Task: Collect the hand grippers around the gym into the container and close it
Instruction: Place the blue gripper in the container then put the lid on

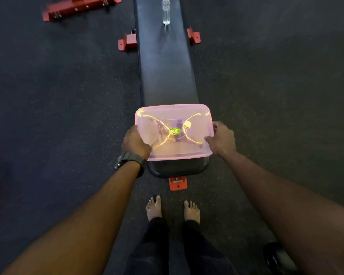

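A translucent pink container (197, 124) with its lid on sits at the near end of a black gym bench (165, 72). The lid carries a round green sticker (174, 131). Dark shapes of hand grippers (159, 126) show faintly through the lid. My left hand (135, 142) grips the container's left edge, fingers curled over the rim. On the right edge, my right hand (220, 138) holds the lid with thumb on top and fingers curled round the side.
A clear spray bottle (166, 11) lies at the bench's far end. Red bench feet (127, 41) (194, 35) (177, 183) and a red frame (77, 6) stand on the dark rubber floor. My bare feet (173, 209) are near the bench. A dark round object (276, 257) is at lower right.
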A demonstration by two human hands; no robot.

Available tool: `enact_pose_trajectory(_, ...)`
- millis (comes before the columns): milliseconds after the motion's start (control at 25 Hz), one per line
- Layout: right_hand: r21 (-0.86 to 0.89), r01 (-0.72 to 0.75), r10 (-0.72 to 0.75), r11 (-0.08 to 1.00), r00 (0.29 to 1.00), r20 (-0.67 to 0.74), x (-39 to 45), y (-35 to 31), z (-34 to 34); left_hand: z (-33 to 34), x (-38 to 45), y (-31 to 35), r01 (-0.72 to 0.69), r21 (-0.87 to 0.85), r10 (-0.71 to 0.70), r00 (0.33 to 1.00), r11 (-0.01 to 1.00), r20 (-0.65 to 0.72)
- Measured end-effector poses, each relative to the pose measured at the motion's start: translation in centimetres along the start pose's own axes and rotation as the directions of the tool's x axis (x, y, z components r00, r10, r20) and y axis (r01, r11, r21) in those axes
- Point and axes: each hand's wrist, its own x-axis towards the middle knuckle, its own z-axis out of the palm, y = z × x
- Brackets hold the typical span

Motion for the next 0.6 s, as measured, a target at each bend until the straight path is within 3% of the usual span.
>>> enact_pose_trajectory(240,-0.057,0.056,-0.058,0.997,0.998,-0.027,0.5,0.7,0.7,-0.4,0.7,0.0,-0.048,-0.023,0.049,0.999,0.999,0.022)
enact_pose_trajectory(440,-0.158,0.111,-0.112,0.981,0.994,0.000,0.6,0.8,0.8,-0.5,1.9,-1.3,-0.046,0.040,0.041,0.992,0.998,0.122)
enact_pose_trajectory(600,-0.143,0.136,-0.137,0.980,0.991,-0.003,0.3,1.3,1.2,-0.6,2.3,-2.7,-0.041,-0.038,0.047,0.986,0.998,0.159)
